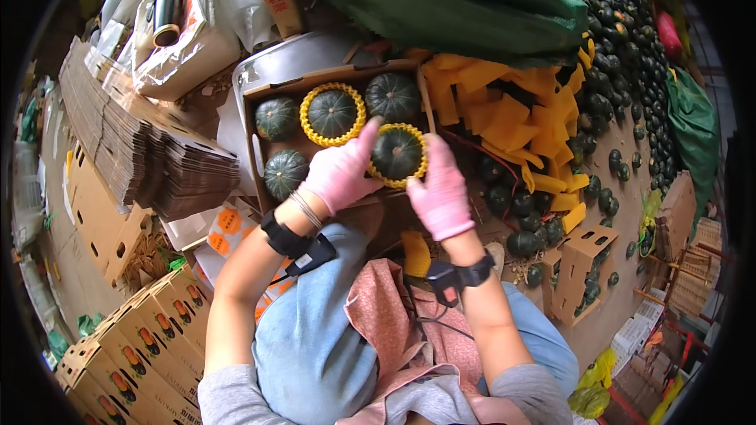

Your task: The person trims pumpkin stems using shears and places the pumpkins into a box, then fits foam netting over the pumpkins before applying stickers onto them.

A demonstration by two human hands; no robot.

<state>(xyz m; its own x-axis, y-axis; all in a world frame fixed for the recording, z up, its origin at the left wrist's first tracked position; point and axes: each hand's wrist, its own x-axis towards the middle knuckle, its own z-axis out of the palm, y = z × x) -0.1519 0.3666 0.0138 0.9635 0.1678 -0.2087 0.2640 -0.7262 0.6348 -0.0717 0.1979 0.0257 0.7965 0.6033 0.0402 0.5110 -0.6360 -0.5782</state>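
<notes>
Pink-gloved left hand (344,177) and right hand (441,195) together grip, at the front right of an open, rectangular brown cardboard box (353,76), a round, dark green pumpkin (398,152) with paler streaks, its sides ringed by a bumpy yellow foam net (402,127). The box's right wall runs just beside the right hand, and a bigger bare green pumpkin (392,96) sits close behind, leaving little room. More open space shows left of the left hand, between a second netted pumpkin (332,113) and a smaller bare one (286,175) at front left.
</notes>
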